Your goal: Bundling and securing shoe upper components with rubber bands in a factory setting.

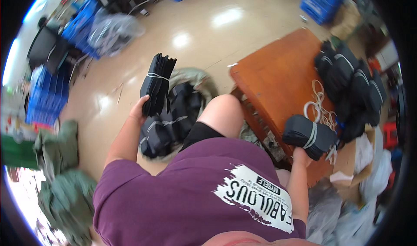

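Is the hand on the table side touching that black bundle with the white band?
Touching. The head view shows the right hand gripping the underside of the black bundle at the edge of the wooden table.

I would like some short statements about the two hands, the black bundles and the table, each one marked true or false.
1. The left hand holds a black bundle tied with a white band. True.
2. The right hand is empty. False: it grips a second black bundle, also banded in white.
3. The left bundle is held above an open sack with more black bundles inside. True.
4. The wooden table is blue. False: it is reddish brown; the crates on the floor are blue.
5. Loose white bands lie on the table. True.
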Demonstrator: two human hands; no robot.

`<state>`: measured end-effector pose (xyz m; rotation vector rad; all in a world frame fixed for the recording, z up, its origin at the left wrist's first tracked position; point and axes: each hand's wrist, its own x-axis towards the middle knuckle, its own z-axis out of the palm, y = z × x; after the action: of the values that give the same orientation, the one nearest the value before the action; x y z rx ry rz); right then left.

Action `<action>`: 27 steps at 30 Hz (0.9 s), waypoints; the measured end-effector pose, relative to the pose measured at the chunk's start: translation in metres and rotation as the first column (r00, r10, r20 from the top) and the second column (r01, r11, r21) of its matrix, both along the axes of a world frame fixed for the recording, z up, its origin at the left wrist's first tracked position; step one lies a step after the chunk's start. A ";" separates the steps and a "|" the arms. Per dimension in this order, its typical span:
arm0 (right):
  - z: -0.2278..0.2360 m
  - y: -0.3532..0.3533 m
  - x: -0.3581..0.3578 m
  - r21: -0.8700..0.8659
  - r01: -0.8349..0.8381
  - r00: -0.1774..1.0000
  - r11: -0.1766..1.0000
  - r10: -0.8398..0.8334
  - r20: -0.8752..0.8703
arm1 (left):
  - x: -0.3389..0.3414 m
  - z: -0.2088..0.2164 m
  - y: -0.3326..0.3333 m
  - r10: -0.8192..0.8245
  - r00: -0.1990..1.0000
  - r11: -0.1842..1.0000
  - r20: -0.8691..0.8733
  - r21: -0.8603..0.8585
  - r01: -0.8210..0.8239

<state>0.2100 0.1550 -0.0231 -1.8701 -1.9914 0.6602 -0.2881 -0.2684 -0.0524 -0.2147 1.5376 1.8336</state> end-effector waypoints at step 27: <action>-0.067 0.041 0.037 0.154 -0.065 0.996 0.986 0.054 0.071 | 0.110 -0.070 -0.045 -0.509 0.791 0.193 0.339 -0.851 0.488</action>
<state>0.2466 0.1956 -0.0898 -1.7678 -2.0828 0.4480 -0.1783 -0.3132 -0.1224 -0.1547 2.1698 0.2640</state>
